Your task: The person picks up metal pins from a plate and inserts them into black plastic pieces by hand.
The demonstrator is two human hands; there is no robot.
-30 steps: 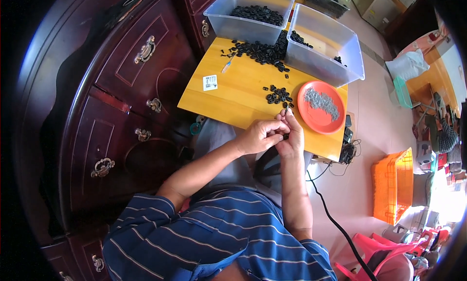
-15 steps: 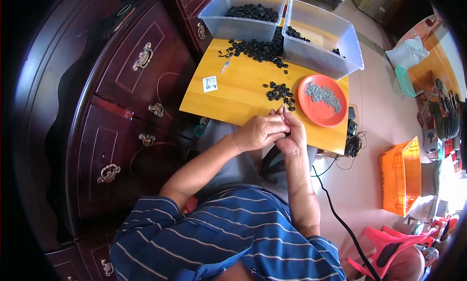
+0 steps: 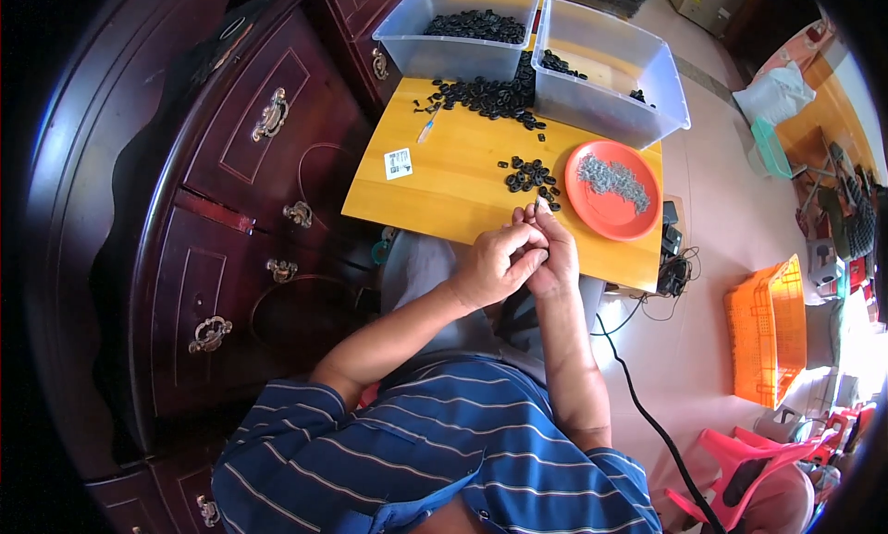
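Observation:
My left hand (image 3: 490, 268) and my right hand (image 3: 557, 255) meet just off the table's near edge. The fingers of both are closed and pressed together, and whatever they hold is hidden between them. Something small and white (image 3: 542, 204) shows at a fingertip of my right hand. Just beyond the fingers lies a small group of black oval ring-like pieces (image 3: 529, 174). To its right, an orange-red round plate (image 3: 581, 213) holds a heap of small grey metal-looking parts (image 3: 612, 181).
A larger pile of black pieces (image 3: 490, 98) lies before two clear plastic bins (image 3: 444, 58), (image 3: 610, 113). A white printed label (image 3: 398, 163) and a thin blue-tipped tool (image 3: 426, 130) rest on the yellow table (image 3: 416, 196). Dark wooden drawers (image 3: 268, 155) stand left; an orange crate (image 3: 763, 331) stands right.
My left hand has turned and drawn slightly down and back, with its thumb lower. The dark bit seen between the hands earlier is now hidden. The pieces on the table look unchanged.

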